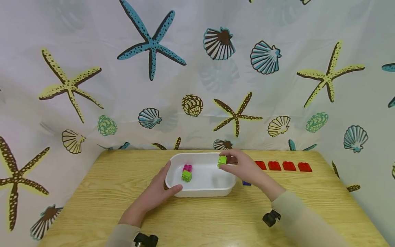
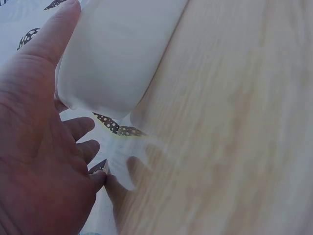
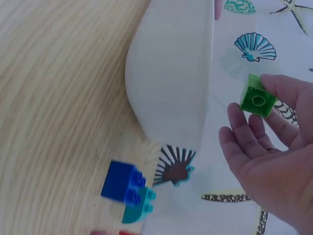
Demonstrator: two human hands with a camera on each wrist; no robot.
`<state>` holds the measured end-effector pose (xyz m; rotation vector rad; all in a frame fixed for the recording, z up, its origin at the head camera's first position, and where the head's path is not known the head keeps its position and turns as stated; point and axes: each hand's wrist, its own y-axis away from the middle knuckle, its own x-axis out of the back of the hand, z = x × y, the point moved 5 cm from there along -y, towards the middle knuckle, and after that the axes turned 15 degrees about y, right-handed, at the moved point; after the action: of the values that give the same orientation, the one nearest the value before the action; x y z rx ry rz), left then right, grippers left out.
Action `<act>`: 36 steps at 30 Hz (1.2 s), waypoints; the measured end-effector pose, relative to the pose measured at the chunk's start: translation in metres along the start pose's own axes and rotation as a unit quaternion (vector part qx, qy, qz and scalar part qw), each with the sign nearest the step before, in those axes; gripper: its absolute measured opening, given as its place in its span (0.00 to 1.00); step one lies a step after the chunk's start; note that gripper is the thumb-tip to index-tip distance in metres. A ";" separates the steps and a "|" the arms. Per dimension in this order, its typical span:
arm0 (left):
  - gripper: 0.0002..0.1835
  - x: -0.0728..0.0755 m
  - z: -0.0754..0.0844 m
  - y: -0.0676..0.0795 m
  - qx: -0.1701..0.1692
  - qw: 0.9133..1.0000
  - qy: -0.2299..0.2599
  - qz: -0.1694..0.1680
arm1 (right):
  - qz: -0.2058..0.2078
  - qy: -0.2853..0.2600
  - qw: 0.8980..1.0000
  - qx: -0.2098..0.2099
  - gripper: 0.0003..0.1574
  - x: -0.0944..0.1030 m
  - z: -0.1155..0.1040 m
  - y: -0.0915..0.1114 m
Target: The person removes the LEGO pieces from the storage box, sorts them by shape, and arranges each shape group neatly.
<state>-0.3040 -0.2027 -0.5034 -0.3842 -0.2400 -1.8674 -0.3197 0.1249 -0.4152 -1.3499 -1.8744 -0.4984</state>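
Note:
A white tub (image 1: 203, 193) stands on the table, and my left hand (image 1: 158, 188) grips its left end with the thumb over the near rim. In the left wrist view, the tub's outer wall (image 2: 117, 58) lies beside that hand's thumb. My right hand (image 1: 242, 166) pinches a lime green toy building block (image 1: 222, 160) over the tub's right end. The held block's hollow underside (image 3: 257, 101) faces the right wrist camera. Inside the tub, toward the left, a pink block (image 1: 187, 167) and another lime green block (image 1: 186, 176) sit touching or very close.
Right of the tub, several red blocks (image 1: 289, 166) form a row toward the table's back edge. A dark blue block (image 3: 117, 181) and a teal block (image 3: 137, 208) lie near the tub's right end. Behind the wooden table (image 1: 197, 219) hangs a sea-shell patterned curtain (image 1: 185, 85).

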 end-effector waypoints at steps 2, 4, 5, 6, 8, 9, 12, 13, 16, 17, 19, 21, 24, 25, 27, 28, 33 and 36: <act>0.61 0.000 0.000 0.000 -0.004 1.000 0.001 -0.001 | 0.002 -0.008 1.000 -0.006 0.28 0.006 0.005 0.006; 0.61 0.000 0.000 0.000 -0.006 1.000 0.003 -0.002 | 0.005 -0.012 1.000 -0.013 0.29 0.013 0.012 0.013; 0.61 0.000 0.000 0.000 -0.007 1.000 0.004 -0.002 | 0.007 -0.012 1.000 -0.017 0.29 0.016 0.015 0.016; 0.61 0.000 0.000 0.000 -0.008 1.000 0.004 -0.002 | 0.008 -0.010 1.000 -0.024 0.29 0.020 0.019 0.019; 0.61 0.000 0.001 0.000 -0.008 1.000 0.005 -0.002 | 0.014 -0.003 0.999 -0.033 0.29 0.027 0.027 0.025; 0.61 0.000 0.001 0.000 -0.007 1.000 0.005 -0.002 | 0.017 -0.001 0.999 -0.037 0.29 0.031 0.032 0.028; 0.61 -0.001 0.001 0.000 -0.004 1.000 0.004 -0.003 | 0.026 0.011 0.998 -0.053 0.30 0.042 0.046 0.037; 0.61 -0.001 0.001 -0.001 -0.004 1.000 0.002 -0.003 | 0.029 0.012 0.998 -0.056 0.30 0.046 0.052 0.040; 0.61 0.000 0.000 -0.002 -0.007 1.000 -0.002 -0.001 | 0.037 0.028 0.997 -0.068 0.29 0.056 0.070 0.050; 0.61 0.000 0.000 -0.002 -0.007 1.000 -0.003 0.000 | 0.041 0.033 0.996 -0.069 0.28 0.059 0.076 0.053; 0.61 0.001 -0.001 -0.001 -0.007 1.000 -0.005 0.000 | 0.047 0.045 0.995 -0.073 0.27 0.065 0.086 0.059; 0.61 0.001 0.000 -0.001 -0.004 1.000 -0.006 0.000 | 0.051 0.053 0.994 -0.076 0.26 0.070 0.094 0.064; 0.61 0.000 0.001 0.000 -0.005 1.000 -0.004 -0.002 | 0.053 0.059 0.993 -0.083 0.26 0.077 0.103 0.072; 0.61 0.000 0.002 0.001 -0.007 1.000 -0.002 -0.002 | 0.053 0.062 0.993 -0.085 0.27 0.078 0.105 0.074; 0.60 0.001 0.003 0.001 -0.011 1.000 0.000 -0.001 | 0.053 0.069 0.992 -0.092 0.27 0.081 0.110 0.079; 0.60 0.001 0.003 0.001 -0.013 1.000 0.001 -0.001 | 0.054 0.073 0.991 -0.095 0.27 0.083 0.112 0.081; 0.60 0.001 0.002 0.000 -0.017 1.000 -0.001 -0.001 | 0.052 0.075 0.991 -0.101 0.26 0.087 0.122 0.089; 0.61 0.001 0.001 -0.001 -0.015 1.000 0.002 -0.002 | 0.052 0.082 0.990 -0.100 0.27 0.090 0.127 0.092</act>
<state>-0.3050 -0.2027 -0.5026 -0.4005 -0.2097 -1.8773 -0.2927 0.3024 -0.4383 -1.4819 -1.6461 -0.7370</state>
